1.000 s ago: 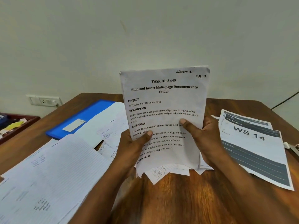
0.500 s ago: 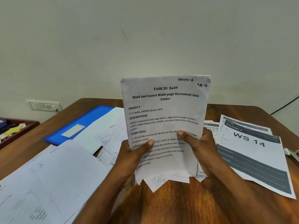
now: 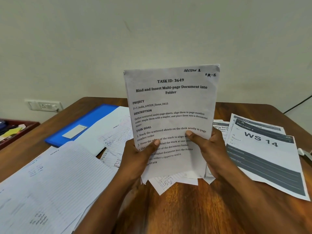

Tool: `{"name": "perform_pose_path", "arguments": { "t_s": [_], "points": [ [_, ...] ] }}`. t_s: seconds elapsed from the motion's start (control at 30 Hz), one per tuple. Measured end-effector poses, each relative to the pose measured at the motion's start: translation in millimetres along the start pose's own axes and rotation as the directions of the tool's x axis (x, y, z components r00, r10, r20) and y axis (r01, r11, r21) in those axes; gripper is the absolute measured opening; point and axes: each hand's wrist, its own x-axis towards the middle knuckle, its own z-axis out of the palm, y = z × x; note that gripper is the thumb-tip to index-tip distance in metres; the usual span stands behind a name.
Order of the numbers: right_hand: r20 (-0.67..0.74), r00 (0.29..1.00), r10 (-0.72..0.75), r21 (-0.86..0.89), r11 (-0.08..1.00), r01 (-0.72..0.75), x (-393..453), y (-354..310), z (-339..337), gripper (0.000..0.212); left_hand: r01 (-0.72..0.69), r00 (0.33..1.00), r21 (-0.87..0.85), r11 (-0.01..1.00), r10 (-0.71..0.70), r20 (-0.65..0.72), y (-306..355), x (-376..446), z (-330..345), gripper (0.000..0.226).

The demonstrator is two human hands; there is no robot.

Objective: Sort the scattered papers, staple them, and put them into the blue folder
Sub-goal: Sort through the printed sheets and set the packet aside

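Wooden desk point(image 3: 194, 208) under a plain wall: left hand point(image 3: 135, 159) and right hand point(image 3: 212, 149) each clamp the upright paper stack point(image 3: 170, 115), thumbs in front, fingers curled behind. Bottom edges look ragged, so I'd loosen slightly and tap square on the desk; more loose sheets point(image 3: 50, 183) and blue folder point(image 3: 87, 122) lie left.

The folder point(image 3: 87, 122) is half covered by sheets point(image 3: 108, 130). At 9 o'clock the edge cuts a tray point(image 3: 15, 132). Thumbs hide some text.
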Motion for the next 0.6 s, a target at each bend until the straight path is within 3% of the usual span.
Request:
{"name": "perform_pose_path", "arguments": {
  "t_s": [0.6],
  "points": [
    [-0.003, 1.0, 0.023, -0.045, 0.999, -0.023, -6, 11, 2, 0.022, 0.005, 1.0, -0.002, 1.0, -0.005, -0.026, -12, -2, 3, 0.014]
  ]
}}
